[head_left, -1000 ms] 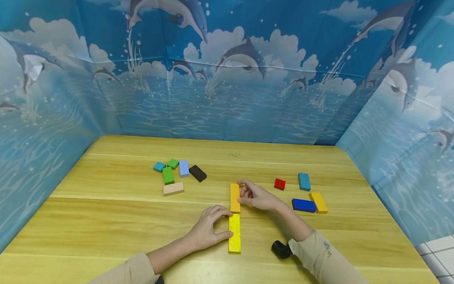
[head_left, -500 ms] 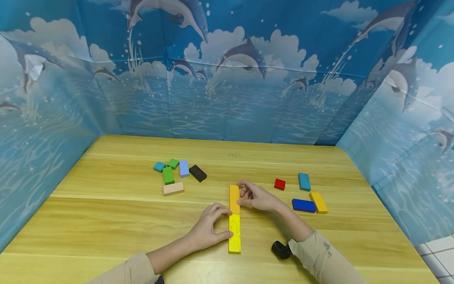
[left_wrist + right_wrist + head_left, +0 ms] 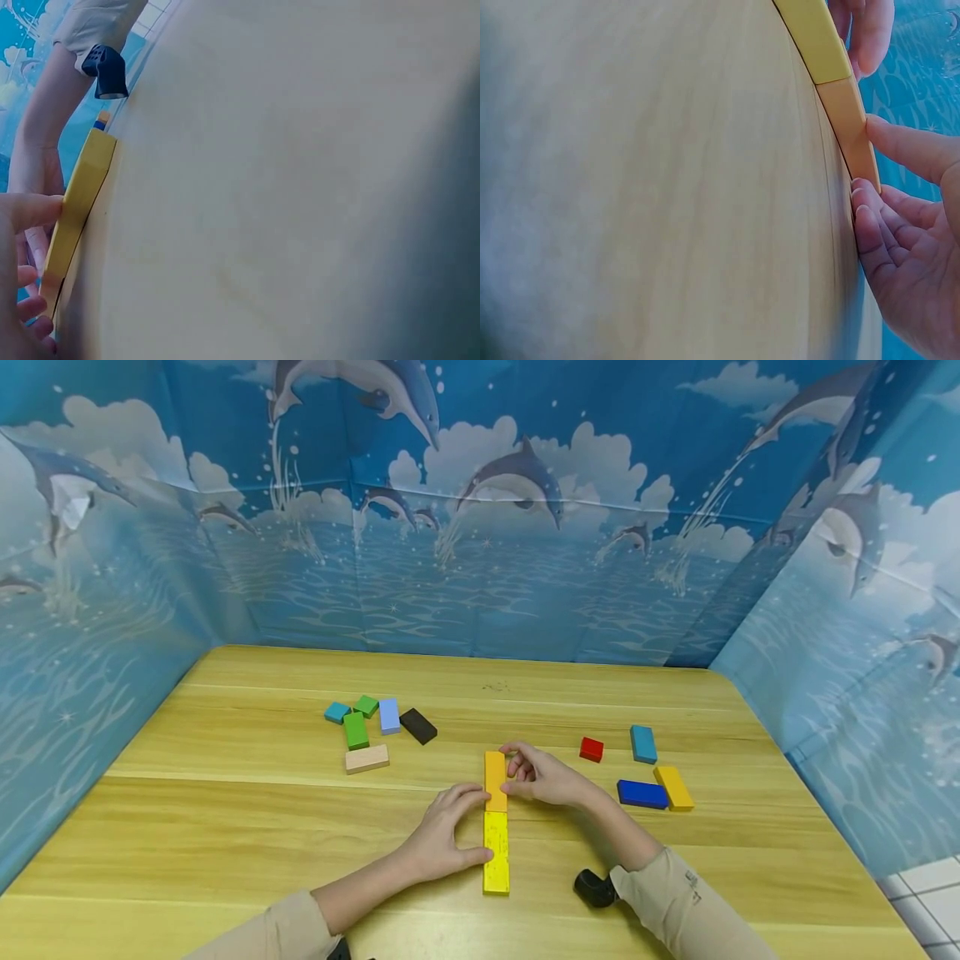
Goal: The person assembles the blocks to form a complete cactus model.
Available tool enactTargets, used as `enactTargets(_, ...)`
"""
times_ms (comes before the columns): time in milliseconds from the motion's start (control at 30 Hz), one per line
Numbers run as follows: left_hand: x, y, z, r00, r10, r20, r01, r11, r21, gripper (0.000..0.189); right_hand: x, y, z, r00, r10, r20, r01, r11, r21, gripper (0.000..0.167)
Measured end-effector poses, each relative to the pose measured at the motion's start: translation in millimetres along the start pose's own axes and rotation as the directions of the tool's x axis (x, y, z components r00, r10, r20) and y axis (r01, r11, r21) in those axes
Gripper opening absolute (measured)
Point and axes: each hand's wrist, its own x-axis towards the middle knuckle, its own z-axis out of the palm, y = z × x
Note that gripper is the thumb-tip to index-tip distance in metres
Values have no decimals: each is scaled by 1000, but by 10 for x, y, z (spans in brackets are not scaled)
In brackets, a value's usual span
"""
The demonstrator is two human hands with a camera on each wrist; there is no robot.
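Fingers (image 3: 471, 795) advanced, the spread left hand (image 3: 441, 831) merely touches the orange block's (image 3: 496, 778) left side.

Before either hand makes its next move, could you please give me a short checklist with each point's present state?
1. Orange block meets yellow block end to end: ok, no clear gap shows.
2. Right hand touching the orange block: ok.
3. Left hand touching the yellow block: ok.
4. Firmness of either grip: cannot tell.
5. Hands free to fetch another block: not ok, both touch the pair.
6. Red block clear of both hands: ok, it lies apart.
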Motion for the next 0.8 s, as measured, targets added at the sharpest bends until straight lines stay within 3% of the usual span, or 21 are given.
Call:
enactTargets(233, 64, -13, -39, 999, -20, 40, 18, 999, 49, 66, -51, -127, 1, 1000, -15, -2, 15, 1000, 7, 49)
enactTargets(467, 132, -40, -29, 999, -26, 20, 23, 990, 141, 59, -114, -350, -30, 1000, 11, 5, -11, 1000, 23, 48)
enactTargets(700, 134, -50, -6, 1000, -11, 21, 7, 978, 211, 57, -105, -328, -32, 1000, 14, 8, -14, 1000, 27, 47)
enactTargets(800, 130, -48, -3, 1000, -8, 15, 4, 976, 220, 57, -64, -220, -16, 1000, 11, 6, -11, 1000, 21, 49)
